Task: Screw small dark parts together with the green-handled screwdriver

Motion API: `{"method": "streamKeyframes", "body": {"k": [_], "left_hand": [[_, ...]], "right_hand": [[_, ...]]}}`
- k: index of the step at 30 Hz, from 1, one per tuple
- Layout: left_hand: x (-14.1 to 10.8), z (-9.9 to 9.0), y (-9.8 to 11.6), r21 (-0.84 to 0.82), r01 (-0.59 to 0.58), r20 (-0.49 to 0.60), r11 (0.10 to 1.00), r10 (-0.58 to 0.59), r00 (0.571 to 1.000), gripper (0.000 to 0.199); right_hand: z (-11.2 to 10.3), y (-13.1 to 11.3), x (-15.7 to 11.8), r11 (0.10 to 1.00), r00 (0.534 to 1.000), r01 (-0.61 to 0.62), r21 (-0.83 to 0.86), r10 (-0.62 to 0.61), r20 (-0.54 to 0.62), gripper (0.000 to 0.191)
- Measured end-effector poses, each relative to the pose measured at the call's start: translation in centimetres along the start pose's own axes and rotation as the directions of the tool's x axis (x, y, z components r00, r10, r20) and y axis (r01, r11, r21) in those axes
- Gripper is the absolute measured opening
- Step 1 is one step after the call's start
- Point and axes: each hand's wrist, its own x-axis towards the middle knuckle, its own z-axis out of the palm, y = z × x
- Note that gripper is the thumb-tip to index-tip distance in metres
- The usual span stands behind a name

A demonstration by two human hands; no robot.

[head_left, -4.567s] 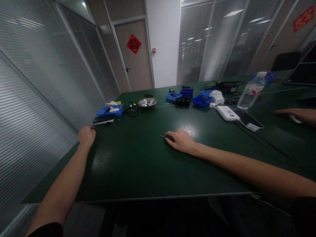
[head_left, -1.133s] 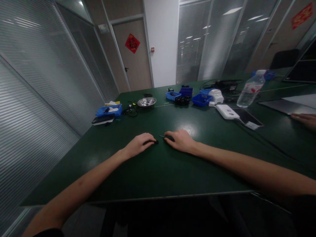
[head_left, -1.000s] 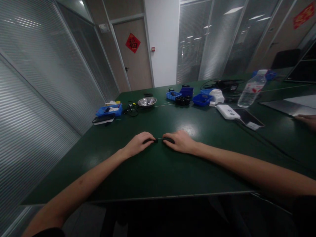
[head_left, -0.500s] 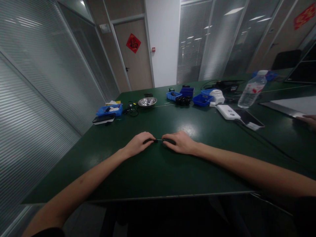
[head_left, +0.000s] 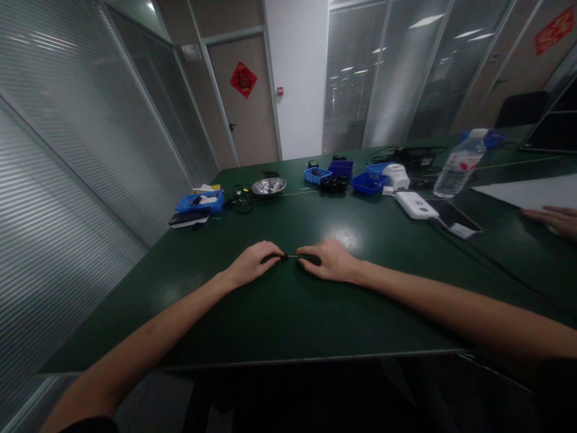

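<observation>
At the middle of the green table (head_left: 270, 325), between the two hands, lies the tool (head_left: 311, 259): a dark, rounded handle with a thin, straight, silvery shaft, held nearly level and pointing left. The right hand (head_left: 332, 260) is closed round the handle, fingers over the top, thumb beneath. Facing it, the left hand (head_left: 258, 263) pinches a small black piece (head_left: 284, 257) between thumb and fingers, little of it showing past the fingertips. The shaft reaches the piece's end; whether its tip sits inside or only touches cannot be told. Fingers hide much of the handle and most of the piece, whose shape is unclear. At the right edge, a co-worker's hand (head_left: 556, 221) is cut off.
</observation>
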Motion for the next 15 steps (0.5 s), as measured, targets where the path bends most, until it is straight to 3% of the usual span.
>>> {"method": "streamKeyframes", "body": {"k": [6,15], "left_hand": [[-0.1,-0.06,-0.03,0.001,0.016,0.004,1.0,-0.016,1.0,0.023],[-0.1,-0.1,-0.09,-0.004,0.006,0.009,1.0,-0.006,1.0,0.025]], "right_hand": [[-0.21,-0.17,-0.06,1.0,1.0,-0.019,0.023,0.018,0.026,0.039],[-0.31,-0.21,0.02,0.998,0.998,0.056,0.041,-0.058,0.026,0.04]]}}
